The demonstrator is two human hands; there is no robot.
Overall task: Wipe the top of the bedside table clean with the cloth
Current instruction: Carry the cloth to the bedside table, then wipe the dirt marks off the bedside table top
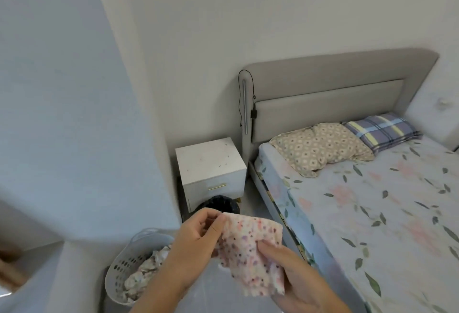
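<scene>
one wide head-worn view looks forward and down from standing height. the hands sit close at the bottom edge, the bedside table lies farther off at centre, and the bed runs off right.

Both bare forearms reach up from the bottom edge, hands close together low in the view. The left hand is curled, its thumb and fingertips pinching the upper corner of a cloth. The right hand lies palm-up beneath the lower edge, thumb pressed on top, fingers folded underneath and mostly hidden.
</scene>
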